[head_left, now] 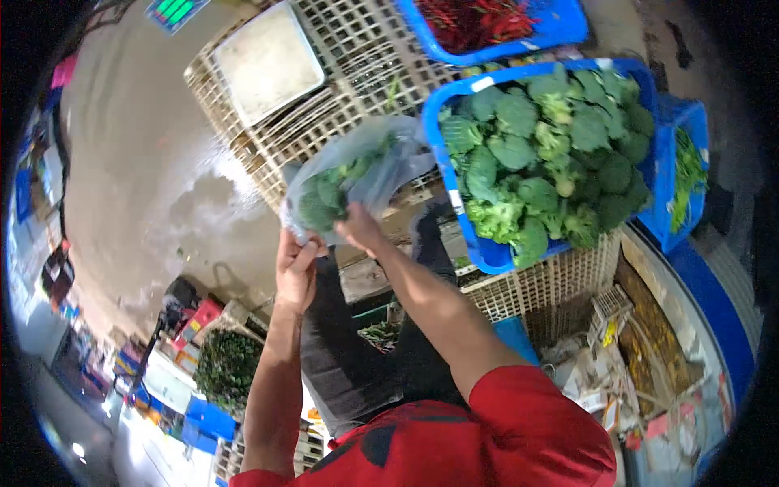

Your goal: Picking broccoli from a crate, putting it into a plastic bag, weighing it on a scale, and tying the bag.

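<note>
A clear plastic bag (388, 180) with green broccoli (323, 199) inside lies in front of me, partly over the edge of a crate. My left hand (297, 266) is closed on the bag's near left edge, thumb and fingers pinched together. At the bag's near side, my right hand (360, 230) has its fingers bent against the plastic beside the broccoli; its fingertips are partly hidden. To the right, a blue basket (479, 261) is heaped with broccoli heads (560, 154).
Pale plastic crates (365, 65) carry a white square tray (272, 63). A blue tub (454, 57) of red chillies stands at the far right, and a blue bin (664, 231) with green vegetables sits beyond the basket. Wet floor (154, 146) spreads leftward. A dark leafy pile (227, 365) lies lower left.
</note>
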`<action>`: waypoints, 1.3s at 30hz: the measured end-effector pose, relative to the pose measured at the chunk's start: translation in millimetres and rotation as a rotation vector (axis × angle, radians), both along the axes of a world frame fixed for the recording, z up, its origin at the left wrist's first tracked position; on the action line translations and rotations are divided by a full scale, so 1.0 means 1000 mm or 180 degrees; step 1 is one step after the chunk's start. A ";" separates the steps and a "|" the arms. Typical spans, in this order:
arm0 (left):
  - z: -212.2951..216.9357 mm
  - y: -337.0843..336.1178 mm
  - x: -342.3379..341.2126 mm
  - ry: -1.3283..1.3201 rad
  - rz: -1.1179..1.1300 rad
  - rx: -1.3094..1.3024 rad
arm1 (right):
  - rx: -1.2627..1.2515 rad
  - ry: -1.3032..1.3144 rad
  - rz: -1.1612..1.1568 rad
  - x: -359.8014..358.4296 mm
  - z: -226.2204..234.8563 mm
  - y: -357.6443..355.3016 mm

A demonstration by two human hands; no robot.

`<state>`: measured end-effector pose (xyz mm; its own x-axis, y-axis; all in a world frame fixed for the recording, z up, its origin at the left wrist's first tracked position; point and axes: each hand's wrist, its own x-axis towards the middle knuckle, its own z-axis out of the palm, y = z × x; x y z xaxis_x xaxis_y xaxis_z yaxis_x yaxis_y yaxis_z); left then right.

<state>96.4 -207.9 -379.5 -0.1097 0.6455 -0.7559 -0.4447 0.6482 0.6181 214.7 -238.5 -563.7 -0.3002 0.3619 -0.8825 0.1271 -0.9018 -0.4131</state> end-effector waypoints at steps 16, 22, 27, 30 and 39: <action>-0.032 -0.016 -0.016 0.0409 -0.0019 -0.0835 | 0.2125 -0.3269 0.2852 0.376 0.113 0.077; -0.036 -0.016 -0.017 0.0161 -0.0128 -0.0140 | 0.2636 -0.3128 -0.0784 0.334 0.153 0.090; -0.029 -0.013 -0.017 0.0264 -0.0234 -0.0352 | 0.1706 -0.0123 -0.1357 0.151 0.122 0.043; -0.018 -0.017 -0.032 0.0677 -0.0334 -0.0367 | 0.3312 -0.1660 0.0263 0.140 0.151 0.042; -0.046 -0.029 -0.033 0.0950 -0.0575 -0.0253 | 0.1479 -0.2870 0.3918 0.310 0.122 0.009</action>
